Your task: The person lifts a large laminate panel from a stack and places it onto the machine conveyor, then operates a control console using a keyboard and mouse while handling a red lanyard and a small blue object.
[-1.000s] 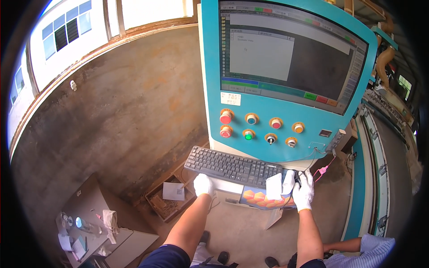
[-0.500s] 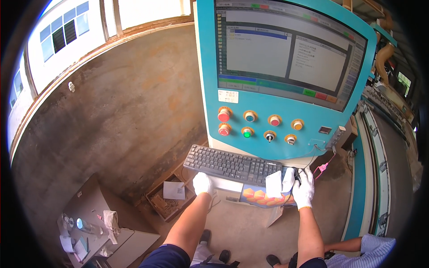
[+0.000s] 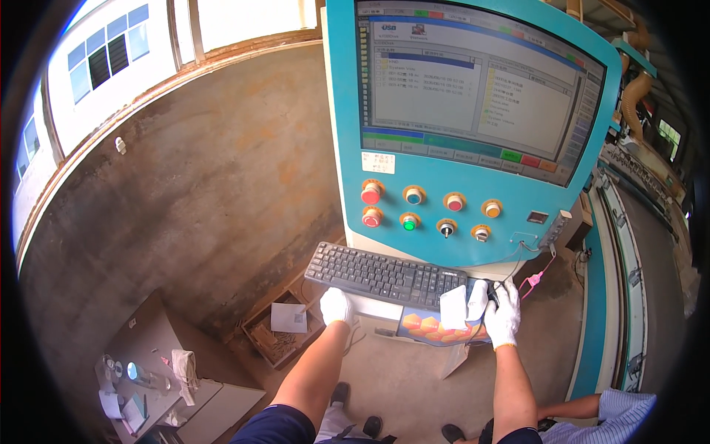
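My right hand (image 3: 503, 317), in a white glove, lies over a dark computer mouse (image 3: 494, 291) at the right end of the shelf. Its fingers cover most of the mouse. My left hand (image 3: 336, 305), also gloved, is closed at the left end of the keyboard shelf (image 3: 373, 306); what its curled fingers hold, if anything, is hidden. Between my hands a black keyboard (image 3: 392, 274) lies at a slant. A folded white sheet (image 3: 453, 308) and a second white piece (image 3: 477, 299) rest beside the mouse, over an orange-patterned mouse pad (image 3: 425, 324).
Above stands a teal control cabinet with a screen (image 3: 473, 81), push buttons (image 3: 409, 221) and key switches. A pink-tagged cable (image 3: 532, 281) hangs at right. Below left are a wooden crate (image 3: 275, 348) and a desk with a bottle (image 3: 144, 375). Another person's striped sleeve (image 3: 621, 414) is at lower right.
On the screen, the left panel now lists more lines, icons have appeared above it, and the right panel shows folder icons. Both my hands stay in place.
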